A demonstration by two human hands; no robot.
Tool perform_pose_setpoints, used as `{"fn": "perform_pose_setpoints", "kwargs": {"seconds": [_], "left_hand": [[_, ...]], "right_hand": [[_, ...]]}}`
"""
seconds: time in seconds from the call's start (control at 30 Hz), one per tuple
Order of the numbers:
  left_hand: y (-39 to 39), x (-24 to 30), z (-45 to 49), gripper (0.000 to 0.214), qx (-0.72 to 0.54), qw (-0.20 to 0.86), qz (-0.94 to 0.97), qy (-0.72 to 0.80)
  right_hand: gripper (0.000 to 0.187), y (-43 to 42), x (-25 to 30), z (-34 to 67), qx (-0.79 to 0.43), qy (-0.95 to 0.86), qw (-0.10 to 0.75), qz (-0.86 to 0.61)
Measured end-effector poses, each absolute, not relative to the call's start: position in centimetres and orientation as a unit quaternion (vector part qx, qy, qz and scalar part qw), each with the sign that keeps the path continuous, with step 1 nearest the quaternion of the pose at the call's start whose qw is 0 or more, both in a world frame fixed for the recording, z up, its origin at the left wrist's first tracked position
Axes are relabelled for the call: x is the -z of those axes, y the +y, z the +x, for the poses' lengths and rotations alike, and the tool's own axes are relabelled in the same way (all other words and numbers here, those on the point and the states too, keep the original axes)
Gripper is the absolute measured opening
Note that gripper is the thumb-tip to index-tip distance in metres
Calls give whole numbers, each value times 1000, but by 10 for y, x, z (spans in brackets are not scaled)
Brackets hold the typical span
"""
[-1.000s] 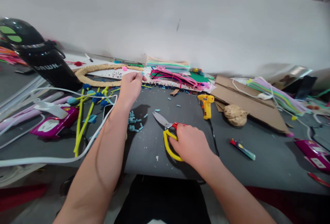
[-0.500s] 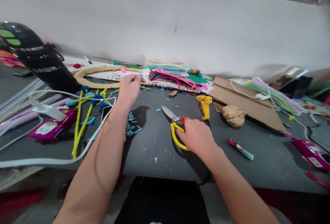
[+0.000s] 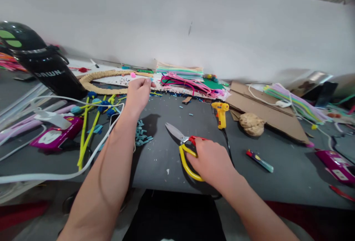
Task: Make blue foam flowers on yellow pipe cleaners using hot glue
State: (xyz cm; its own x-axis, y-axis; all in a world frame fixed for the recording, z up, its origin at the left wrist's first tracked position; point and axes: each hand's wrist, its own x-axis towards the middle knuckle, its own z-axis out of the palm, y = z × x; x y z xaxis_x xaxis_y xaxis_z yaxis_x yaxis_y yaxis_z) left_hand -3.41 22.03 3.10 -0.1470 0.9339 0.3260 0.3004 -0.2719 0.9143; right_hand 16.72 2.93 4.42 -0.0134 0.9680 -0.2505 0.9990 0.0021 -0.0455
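My left hand [image 3: 141,92] is raised over the far part of the table, fingers pinched on a small light blue piece [image 3: 151,80] that barely shows at the fingertips. Yellow-and-red-handled scissors [image 3: 175,132] are in my right hand [image 3: 212,159], which is closed round the handles near the front edge. Their blades look closed and point to the far left. Between my left forearm and the scissors lies a heap of short cut light blue pieces [image 3: 141,136]. A few more blue bits are scattered farther back.
A yellow glue gun [image 3: 221,114] with a black cord stands right of the scissors. Beyond are a tan lump [image 3: 252,124], cardboard [image 3: 266,109] and a glue-stick-like tube [image 3: 259,160]. On the left are a black bottle [image 3: 52,67], a white cable [image 3: 69,174] and yellow-stemmed blue flowers [image 3: 88,133].
My right hand has brought the scissors down and a little left, closer to the front edge. The left hand stays almost where it was, still pinching.
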Motion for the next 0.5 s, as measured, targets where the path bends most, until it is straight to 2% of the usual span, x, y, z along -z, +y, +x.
{"fn": "perform_pose_setpoints", "kwargs": {"seconds": [0.2,0.37,0.5], "left_hand": [[220,-29,-32,29,-541,286,591,525],[222,-27,-34,30,-534,286,592,532],[219,-29,-35,32,-492,259,625,548]], "right_hand": [[25,10,-43,151,143,714,102,678],[27,12,-43,131,179,747,69,636],[30,43,-39,176,126,705,27,697]]}}
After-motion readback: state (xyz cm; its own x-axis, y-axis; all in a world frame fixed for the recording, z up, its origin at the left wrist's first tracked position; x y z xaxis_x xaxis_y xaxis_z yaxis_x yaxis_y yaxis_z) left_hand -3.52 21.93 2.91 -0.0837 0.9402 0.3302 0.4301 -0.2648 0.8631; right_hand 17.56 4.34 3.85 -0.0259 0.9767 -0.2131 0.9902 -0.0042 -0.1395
